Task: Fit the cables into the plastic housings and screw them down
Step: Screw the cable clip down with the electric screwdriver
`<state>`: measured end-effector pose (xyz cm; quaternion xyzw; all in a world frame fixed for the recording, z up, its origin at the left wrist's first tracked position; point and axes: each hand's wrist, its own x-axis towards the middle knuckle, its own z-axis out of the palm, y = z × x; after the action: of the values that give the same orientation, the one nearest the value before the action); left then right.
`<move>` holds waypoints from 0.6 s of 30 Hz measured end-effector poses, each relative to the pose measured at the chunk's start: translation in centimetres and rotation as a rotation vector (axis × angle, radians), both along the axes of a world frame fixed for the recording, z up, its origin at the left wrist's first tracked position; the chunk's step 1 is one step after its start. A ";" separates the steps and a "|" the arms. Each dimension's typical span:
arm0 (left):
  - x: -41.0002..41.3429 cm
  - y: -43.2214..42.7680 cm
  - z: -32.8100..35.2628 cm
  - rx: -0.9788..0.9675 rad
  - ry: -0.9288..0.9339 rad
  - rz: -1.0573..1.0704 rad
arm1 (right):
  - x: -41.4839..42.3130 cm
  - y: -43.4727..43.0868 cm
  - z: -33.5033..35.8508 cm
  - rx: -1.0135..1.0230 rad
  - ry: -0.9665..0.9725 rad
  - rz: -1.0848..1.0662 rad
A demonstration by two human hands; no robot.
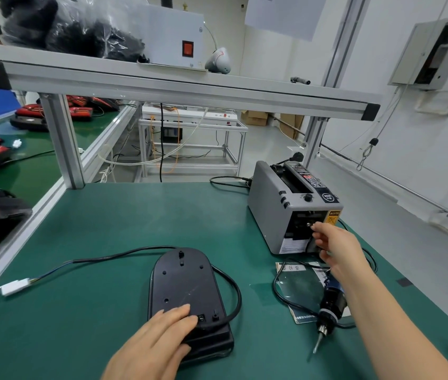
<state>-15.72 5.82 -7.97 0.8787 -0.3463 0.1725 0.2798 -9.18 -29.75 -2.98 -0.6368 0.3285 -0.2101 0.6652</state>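
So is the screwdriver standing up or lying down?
Lying down. The screwdriver rests on its side on the table, with its tip pointing toward the person.

The bench (94, 229) is showing plain dark green. The plastic housing (184, 281) and its cable (124, 255) are showing black, the connector (14, 287) white. The tape dispenser (269, 198) is wearing grey, with a yellow warning label (333, 217).
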 end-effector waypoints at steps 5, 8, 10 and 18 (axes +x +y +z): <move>-0.2 -0.1 0.3 -0.013 0.032 0.012 | -1.7 1.2 0.4 -0.109 -0.047 0.186; -0.2 0.3 0.8 -0.027 0.085 0.016 | -2.2 2.8 1.0 -0.125 -0.090 0.333; -0.1 0.5 1.1 -0.074 0.131 0.037 | -2.3 4.5 1.6 -0.146 -0.107 0.429; 3.4 0.8 3.5 -0.260 0.329 0.129 | -1.7 12.5 2.3 -0.454 0.061 0.896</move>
<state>-12.31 6.58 -4.46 0.8718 -0.2138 0.0874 0.4320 -10.83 -17.27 -0.65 -0.8499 -0.0120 0.0487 0.5246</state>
